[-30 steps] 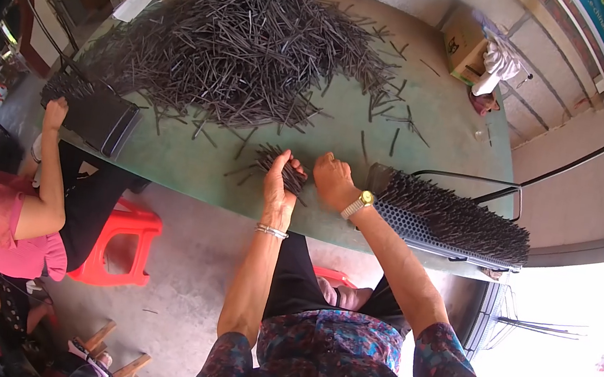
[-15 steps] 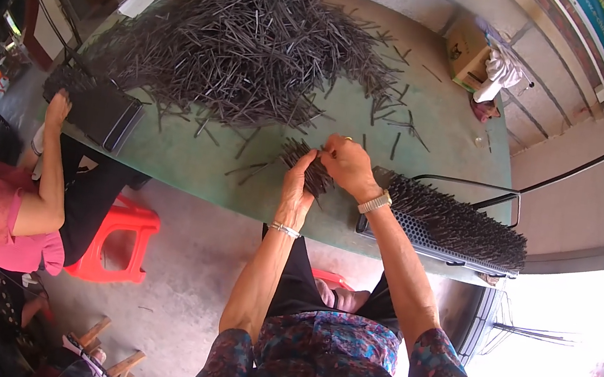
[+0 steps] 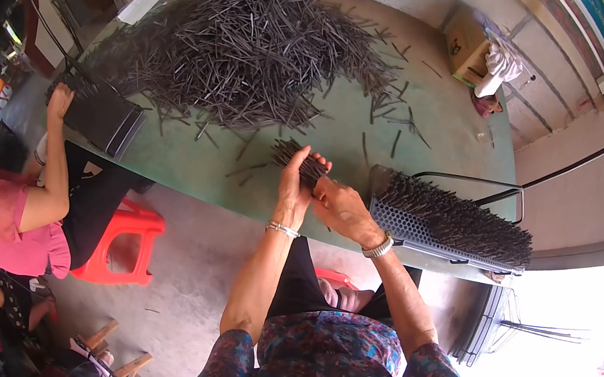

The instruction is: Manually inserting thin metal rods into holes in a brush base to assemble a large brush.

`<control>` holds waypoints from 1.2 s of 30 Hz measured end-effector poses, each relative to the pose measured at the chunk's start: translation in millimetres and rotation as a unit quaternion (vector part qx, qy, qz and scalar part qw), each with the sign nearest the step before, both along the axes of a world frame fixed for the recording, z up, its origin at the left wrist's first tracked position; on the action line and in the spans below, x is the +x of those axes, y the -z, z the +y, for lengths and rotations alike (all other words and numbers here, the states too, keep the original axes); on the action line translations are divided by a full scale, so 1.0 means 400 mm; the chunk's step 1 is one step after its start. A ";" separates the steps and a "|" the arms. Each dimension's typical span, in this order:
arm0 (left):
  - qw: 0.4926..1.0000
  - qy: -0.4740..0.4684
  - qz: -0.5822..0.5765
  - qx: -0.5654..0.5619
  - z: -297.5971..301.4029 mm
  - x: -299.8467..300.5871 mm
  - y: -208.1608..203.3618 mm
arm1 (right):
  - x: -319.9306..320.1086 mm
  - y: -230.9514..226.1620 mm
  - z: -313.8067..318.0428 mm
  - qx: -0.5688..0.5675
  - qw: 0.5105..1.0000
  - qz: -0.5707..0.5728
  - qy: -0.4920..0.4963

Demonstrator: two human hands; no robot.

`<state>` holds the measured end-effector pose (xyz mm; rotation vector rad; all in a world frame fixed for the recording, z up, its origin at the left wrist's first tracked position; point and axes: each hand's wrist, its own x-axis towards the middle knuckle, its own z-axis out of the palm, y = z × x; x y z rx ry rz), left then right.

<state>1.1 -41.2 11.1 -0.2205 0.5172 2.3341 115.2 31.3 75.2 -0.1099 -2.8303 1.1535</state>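
Note:
A bundle of thin dark sticks [image 3: 288, 153] is wrapped in my left hand [image 3: 293, 186], its far ends fanning out over the table's near edge. My right hand [image 3: 345, 211] is closed against the near end of that bundle; its fingertips are partly hidden. Just right of it lies a long perforated rack [image 3: 411, 229], packed with rows of upright dark sticks [image 3: 458, 217]. Beyond my hands a large heap of loose sticks [image 3: 259, 53] covers the table's far middle.
A wire handle [image 3: 471, 180] rises behind the rack. Single sticks lie scattered on the green table [image 3: 190, 166]. A cardboard box [image 3: 467, 48] with a cloth stands at the far right. On the left, a person in pink [image 3: 11, 223] works at another dark rack [image 3: 109, 121], beside a red stool [image 3: 131, 242].
My right hand has come down and nearer, from the top of the bundle to its near end. My left hand has tipped the bundle, with its fingers now curled around it.

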 end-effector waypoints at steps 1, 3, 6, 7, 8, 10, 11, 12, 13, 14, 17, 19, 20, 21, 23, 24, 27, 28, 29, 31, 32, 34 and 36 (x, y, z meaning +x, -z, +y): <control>0.999 0.007 -0.031 -0.012 0.005 0.014 -0.008 | -0.001 0.001 0.002 -0.014 0.999 0.013 0.027; 0.998 0.017 -0.056 -0.028 0.010 0.021 -0.010 | 0.008 0.000 0.003 -0.003 1.000 0.001 0.025; 0.996 0.039 0.047 -0.059 -0.004 0.020 0.016 | 0.048 -0.023 0.003 -0.005 0.999 -0.001 0.045; 0.992 0.011 0.095 -0.082 -0.006 0.019 0.024 | 0.071 -0.042 0.003 -0.017 0.998 0.009 0.064; 0.984 -0.016 0.143 -0.104 -0.008 0.016 0.033 | 0.096 -0.068 0.005 -0.018 0.997 0.006 0.073; 0.970 -0.012 0.175 -0.166 -0.003 0.021 0.018 | 0.158 -0.122 0.021 -0.183 0.963 -0.005 0.197; 0.946 -0.058 0.238 -0.212 0.002 0.026 0.018 | 0.192 -0.127 0.041 -0.189 0.956 0.007 0.224; 0.913 -0.107 0.300 -0.256 -0.003 0.027 0.023 | 0.209 -0.134 0.050 -0.270 0.926 0.052 0.257; 0.890 -0.107 0.329 -0.296 -0.004 0.027 0.049 | 0.228 -0.150 0.063 -0.272 0.917 0.072 0.282; 0.891 -0.103 0.330 -0.296 -0.009 0.033 0.064 | 0.244 -0.163 0.078 -0.275 0.907 0.092 0.306; 0.831 -0.076 0.416 -0.362 -0.003 0.053 0.100 | 0.277 -0.166 0.111 -0.236 0.896 0.175 0.333; 0.834 -0.092 0.411 -0.357 0.003 0.054 0.104 | 0.282 -0.148 0.116 -0.258 0.885 0.194 0.335; 0.837 -0.111 0.404 -0.353 0.002 0.050 0.104 | 0.280 -0.139 0.115 -0.279 0.875 0.211 0.334; 0.835 -0.109 0.406 -0.355 -0.002 0.044 0.097 | 0.273 -0.134 0.108 -0.258 0.875 0.214 0.349; 0.902 -0.066 0.292 -0.312 -0.012 0.027 0.080 | 0.254 -0.107 0.103 -0.247 0.876 0.218 0.353; 0.900 -0.065 0.294 -0.314 -0.013 0.030 0.063 | 0.245 -0.093 0.104 -0.233 0.877 0.221 0.359; 0.980 0.003 0.106 -0.166 -0.023 0.056 0.013 | 0.225 -0.056 0.107 -0.203 0.887 0.212 0.356; 0.980 0.003 0.107 -0.167 -0.024 0.077 -0.001 | 0.222 -0.049 0.112 -0.188 0.894 0.214 0.347; 0.987 0.039 0.064 -0.140 -0.027 0.101 -0.014 | 0.221 -0.047 0.113 -0.143 0.902 0.215 0.347; 0.990 0.083 0.018 -0.114 -0.050 0.151 -0.042 | 0.218 -0.063 0.111 -0.127 0.908 0.203 0.344; 0.990 0.082 0.018 -0.116 -0.060 0.174 -0.041 | 0.217 -0.069 0.111 -0.107 0.914 0.191 0.342; 0.988 0.117 0.026 -0.093 -0.087 0.216 -0.042 | 0.209 -0.078 0.106 -0.099 0.919 0.189 0.333; 0.985 0.133 0.052 -0.101 -0.094 0.268 -0.038 | 0.207 -0.074 0.110 -0.086 0.922 0.186 0.329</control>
